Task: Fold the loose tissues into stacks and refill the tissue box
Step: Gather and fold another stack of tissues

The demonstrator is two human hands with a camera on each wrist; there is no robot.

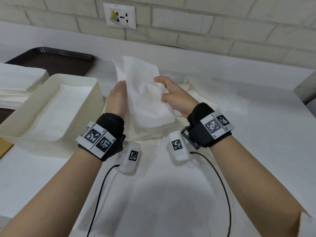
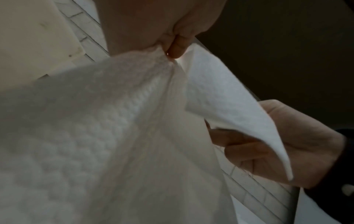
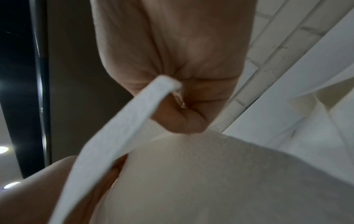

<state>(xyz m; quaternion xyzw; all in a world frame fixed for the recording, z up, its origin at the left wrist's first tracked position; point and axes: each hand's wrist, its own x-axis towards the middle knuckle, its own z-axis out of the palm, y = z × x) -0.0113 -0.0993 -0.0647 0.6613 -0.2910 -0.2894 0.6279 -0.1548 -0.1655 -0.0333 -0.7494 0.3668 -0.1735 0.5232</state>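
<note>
Tissue up off the counter, long axis running away from the person and tilted up, far end pointing toward the brick wall, near end dipping between the two wrists. White, embossed with a fine quilted texture, doubled over, with a second layer fanning out at the far left edge. It sits squarely between both hands. Left hand flanks its left side, fingers hidden behind the sheet in the head view; the left wrist view shows fingertips pinching a gathered fold. Right hand curls round the right edge, thumb on top, and the right wrist view shows a fold caught in the curled fingers. Left of the left hand, the cream tissue box stands open with tissues lying flat inside. Loose tissues lie beyond the right hand.
</note>
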